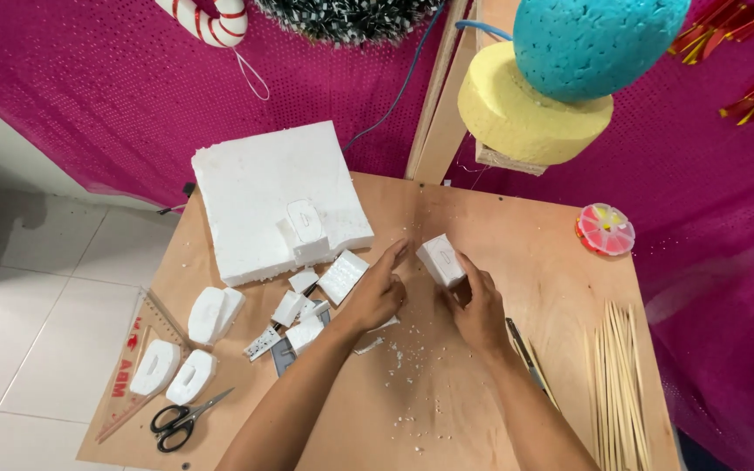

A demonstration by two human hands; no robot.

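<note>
Plywood worktop (517,253): foam slab (263,196) at eleven o'clock, scissors (183,420) at seven, skewers (619,384) at four, foam scraps (307,301) mid-left.

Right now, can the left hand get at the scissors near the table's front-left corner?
Probably yes. The left hand rests flat on the table, holding nothing. The scissors lie open to reach beside its forearm, nothing on top; foam cutouts sit just beyond them.

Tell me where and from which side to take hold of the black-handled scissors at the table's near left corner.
Take the scissors by the black loops, coming from the near left edge of the table. The loops point that way, while the blades point right toward the foam cut-outs, so a grip on the handles keeps fingers off the edges.
</note>
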